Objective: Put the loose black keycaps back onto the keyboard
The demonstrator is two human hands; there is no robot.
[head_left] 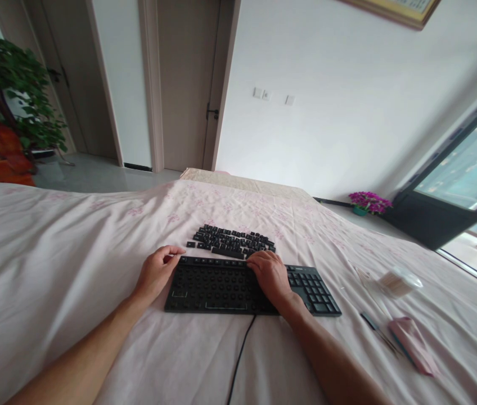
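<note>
A black keyboard [217, 288] lies on the bedsheet, its main block stripped of keycaps. Caps remain on its number pad [316, 287] and along part of the top row. At its upper left corner, my left hand [159, 271] is closed, with thumb and index finger against the edge. My right hand [269, 275] rests over the top row right of the middle, fingers bent and closed; whatever lies under the fingertips is hidden. Just beyond the keyboard is a spread of loose black keycaps [230, 241], including a long space bar [227, 253].
To the right lie a clear pack of cotton swabs [399, 282], a thin dark-handled tool [379, 333] and a folded pink cloth [413, 344]. The keyboard's cable [241, 360] runs toward me. The pale floral sheet [107, 247] is wrinkled.
</note>
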